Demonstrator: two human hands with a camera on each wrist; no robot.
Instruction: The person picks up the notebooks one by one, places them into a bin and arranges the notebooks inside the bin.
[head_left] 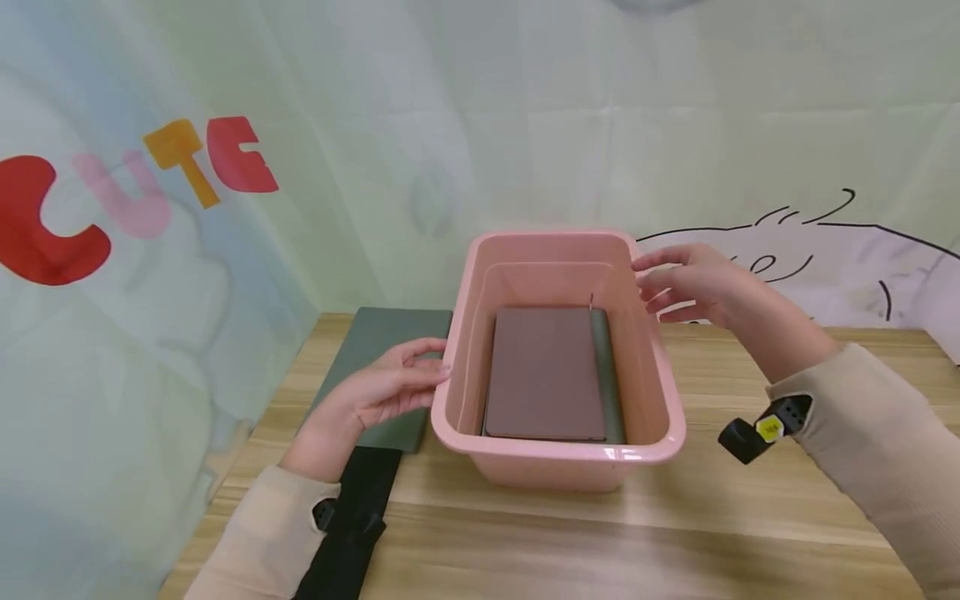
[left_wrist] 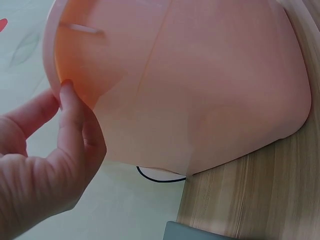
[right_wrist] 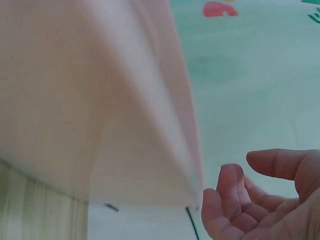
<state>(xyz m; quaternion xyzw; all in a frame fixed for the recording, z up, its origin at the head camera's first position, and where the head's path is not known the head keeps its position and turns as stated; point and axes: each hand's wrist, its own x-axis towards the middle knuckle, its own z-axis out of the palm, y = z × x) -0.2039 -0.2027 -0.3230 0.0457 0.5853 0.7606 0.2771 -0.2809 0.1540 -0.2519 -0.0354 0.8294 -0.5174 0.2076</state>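
Note:
A pink plastic bin (head_left: 555, 454) stands on the wooden table. Inside it lies a brown notebook (head_left: 546, 372) on top of a dark green one (head_left: 609, 375), whose right strip shows. My left hand (head_left: 390, 383) pinches the bin's left rim, with a fingertip under the lip in the left wrist view. By the far right corner of the rim hovers my right hand (head_left: 693, 283), its fingers loosely bent and holding nothing. The right wrist view has these right-hand fingers (right_wrist: 230, 192) beside the bin wall (right_wrist: 140, 100), with a small gap.
A dark green flat cover or notebook (head_left: 397, 333) lies left of the bin, partly under my left hand. A black strip-like item (head_left: 371, 483) extends from it toward me. Behind the table (head_left: 750, 500) hangs a printed curtain (head_left: 525, 150).

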